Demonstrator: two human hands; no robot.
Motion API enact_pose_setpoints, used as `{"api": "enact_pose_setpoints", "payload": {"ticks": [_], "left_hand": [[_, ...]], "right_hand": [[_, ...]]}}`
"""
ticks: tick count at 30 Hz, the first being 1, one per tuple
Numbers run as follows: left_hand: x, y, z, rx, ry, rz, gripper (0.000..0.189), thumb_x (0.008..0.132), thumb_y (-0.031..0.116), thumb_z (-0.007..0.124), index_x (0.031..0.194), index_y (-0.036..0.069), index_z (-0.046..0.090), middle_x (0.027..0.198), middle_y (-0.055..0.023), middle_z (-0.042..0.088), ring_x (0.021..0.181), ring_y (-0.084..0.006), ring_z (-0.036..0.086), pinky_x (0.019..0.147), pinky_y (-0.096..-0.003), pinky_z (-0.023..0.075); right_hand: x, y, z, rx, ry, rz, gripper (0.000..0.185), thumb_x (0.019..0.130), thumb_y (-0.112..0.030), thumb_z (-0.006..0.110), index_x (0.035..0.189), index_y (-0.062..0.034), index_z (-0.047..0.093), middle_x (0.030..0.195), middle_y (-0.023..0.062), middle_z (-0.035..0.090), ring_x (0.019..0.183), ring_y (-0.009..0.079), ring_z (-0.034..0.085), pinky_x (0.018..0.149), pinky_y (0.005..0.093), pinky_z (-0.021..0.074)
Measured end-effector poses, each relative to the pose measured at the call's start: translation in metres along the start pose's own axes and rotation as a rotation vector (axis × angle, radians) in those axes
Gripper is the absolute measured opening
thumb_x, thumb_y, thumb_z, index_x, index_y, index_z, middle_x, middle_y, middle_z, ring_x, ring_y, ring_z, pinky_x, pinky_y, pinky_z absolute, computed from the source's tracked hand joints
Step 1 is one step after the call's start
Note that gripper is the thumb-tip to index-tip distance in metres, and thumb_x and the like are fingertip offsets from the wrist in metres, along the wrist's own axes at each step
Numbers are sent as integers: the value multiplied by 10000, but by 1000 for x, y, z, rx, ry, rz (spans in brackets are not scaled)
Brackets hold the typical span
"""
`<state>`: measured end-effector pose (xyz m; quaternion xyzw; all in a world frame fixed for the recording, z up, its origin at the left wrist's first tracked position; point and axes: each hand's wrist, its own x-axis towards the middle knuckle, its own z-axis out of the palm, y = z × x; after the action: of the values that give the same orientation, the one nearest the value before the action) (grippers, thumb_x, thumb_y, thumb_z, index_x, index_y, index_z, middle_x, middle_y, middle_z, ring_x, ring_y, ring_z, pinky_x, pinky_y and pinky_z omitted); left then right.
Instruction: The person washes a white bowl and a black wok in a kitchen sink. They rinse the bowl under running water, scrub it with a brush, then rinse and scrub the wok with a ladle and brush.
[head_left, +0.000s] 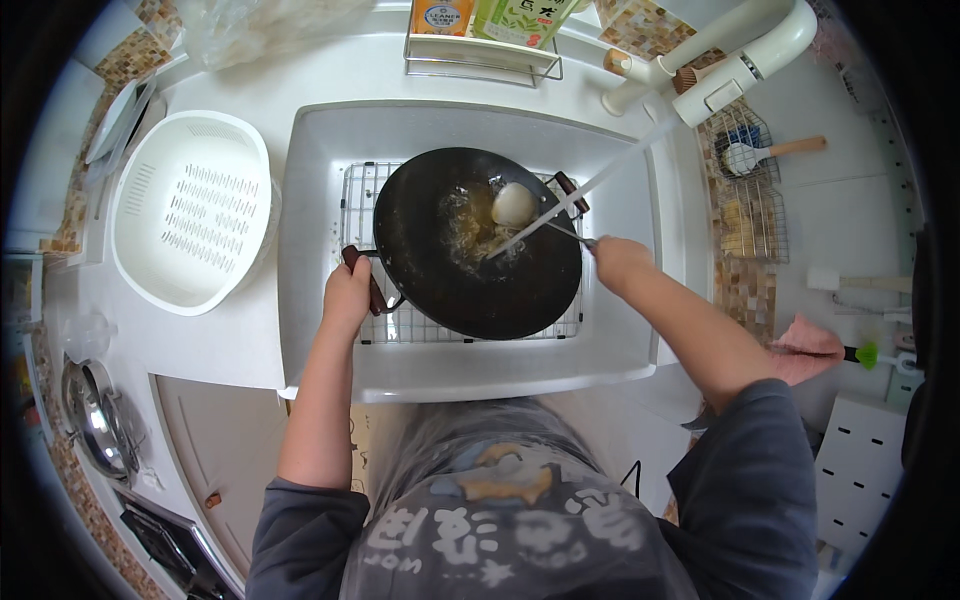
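Observation:
A black wok stands in the white sink, over a wire sink rack. My left hand grips the wok's left side handle, which has a dark wooden grip. In my right hand is the thin metal handle of a ladle; its round bowl lies inside the wok. A stream of water runs from the white faucet into the wok. Yellowish, bubbling water with pale bits in it lies at the bottom. The second wooden handle is at the wok's upper right.
A white slotted basket stands on the counter left of the sink. Behind the sink, a wire rack holds printed packages. Wire baskets hang on the right wall, with a pink cloth nearer me. Metal lids are at far left.

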<state>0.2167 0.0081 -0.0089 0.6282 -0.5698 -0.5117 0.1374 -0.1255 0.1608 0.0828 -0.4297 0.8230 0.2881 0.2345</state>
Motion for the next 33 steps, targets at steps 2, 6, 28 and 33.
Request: {"api": "enact_pose_setpoints", "payload": {"ticks": [2, 6, 28, 33], "left_hand": [[2, -1, -2, -31, -7, -36, 446, 899, 381, 500, 814, -49, 582, 716, -110, 596, 658, -204, 562, 623, -361, 434], [13, 3, -6, 100, -51, 20, 451, 894, 368, 503, 856, -70, 601, 761, -169, 637, 726, -261, 627, 685, -375, 475], [26, 4, -14, 178, -24, 73, 453, 906, 379, 505, 870, -64, 595, 745, -193, 633, 704, -312, 633, 673, -410, 474], [26, -6, -18, 170, -25, -44, 438, 908, 367, 508, 868, -62, 588, 745, -175, 629, 680, -274, 629, 638, -386, 475]], "right_hand": [[2, 18, 0, -34, 8, 29, 264, 940, -205, 448, 1069, -65, 631, 1017, 131, 683, 945, 317, 660, 787, 407, 531], [25, 10, 1, 22, 64, 6, 299, 978, -258, 400, 1091, -35, 564, 978, 174, 681, 905, 330, 666, 779, 418, 528], [12, -24, -9, 39, 28, -200, 316, 979, -277, 389, 1035, -29, 576, 981, 164, 678, 914, 338, 659, 767, 439, 524], [40, -47, 16, 88, 37, -338, 351, 993, -312, 363, 1024, -7, 534, 908, 194, 677, 871, 351, 660, 756, 471, 507]]}}
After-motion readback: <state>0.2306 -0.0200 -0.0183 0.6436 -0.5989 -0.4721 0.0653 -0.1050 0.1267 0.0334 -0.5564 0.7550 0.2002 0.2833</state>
